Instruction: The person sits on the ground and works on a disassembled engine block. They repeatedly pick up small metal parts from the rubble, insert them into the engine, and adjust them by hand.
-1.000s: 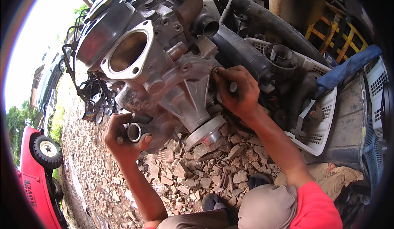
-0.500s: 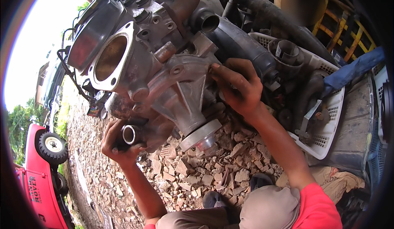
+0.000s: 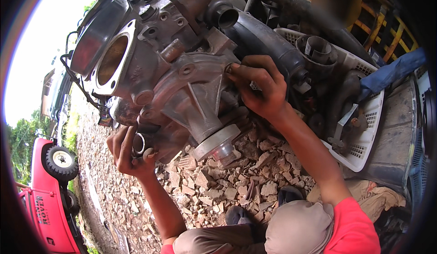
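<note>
two hands on one engine block, one white basket

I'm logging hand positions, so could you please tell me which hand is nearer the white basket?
Right. The right hand grips the engine part just left of the white basket; the left hand is far to its left, under the engine.

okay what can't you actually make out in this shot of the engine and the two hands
Head view:
- What the right hand pinches at the grey engine part: hidden by its fingertips.
- The lower end of the engine part: covered by the left hand.
- The basket contents: dark, overlapping hoses.
- The red vehicle: cut off by the left edge.
</note>
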Motion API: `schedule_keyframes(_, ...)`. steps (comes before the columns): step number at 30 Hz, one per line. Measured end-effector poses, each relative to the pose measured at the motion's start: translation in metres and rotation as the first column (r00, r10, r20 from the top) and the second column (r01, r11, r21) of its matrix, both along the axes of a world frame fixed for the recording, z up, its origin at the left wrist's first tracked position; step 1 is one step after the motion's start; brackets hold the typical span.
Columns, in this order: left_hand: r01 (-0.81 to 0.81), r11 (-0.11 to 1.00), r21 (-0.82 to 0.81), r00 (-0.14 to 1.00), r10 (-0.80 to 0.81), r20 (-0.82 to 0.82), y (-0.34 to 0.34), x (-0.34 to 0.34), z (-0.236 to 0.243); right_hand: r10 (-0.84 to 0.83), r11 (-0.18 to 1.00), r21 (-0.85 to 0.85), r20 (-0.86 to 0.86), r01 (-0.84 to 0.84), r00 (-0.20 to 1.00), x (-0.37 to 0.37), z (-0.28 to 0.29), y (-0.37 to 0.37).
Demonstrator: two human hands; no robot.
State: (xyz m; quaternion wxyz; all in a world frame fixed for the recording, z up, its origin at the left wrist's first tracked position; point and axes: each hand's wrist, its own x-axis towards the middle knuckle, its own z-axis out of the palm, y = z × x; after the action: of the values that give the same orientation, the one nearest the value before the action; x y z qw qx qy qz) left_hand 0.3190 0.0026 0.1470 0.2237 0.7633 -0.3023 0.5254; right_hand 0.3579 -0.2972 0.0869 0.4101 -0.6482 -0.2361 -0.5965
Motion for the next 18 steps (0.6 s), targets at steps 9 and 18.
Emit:
schedule_keyframes(9, -0.018, 0.981, -0.193, 0.989, -0.011, -0.147, 0.004, -0.008, -0.007, -0.021, 0.999, 0.027, 0.016, 0.021, 1.0, -0.004, 0.006, 0.01)
schedule_keyframes(18, 0.037, 0.992, -0.123, 0.982, -0.059, -0.181, 0.005, -0.002, 0.0, -0.065, 0.994, 0.08, -0.068, 0.07, 0.996, -0.015, 0.011, 0.019)
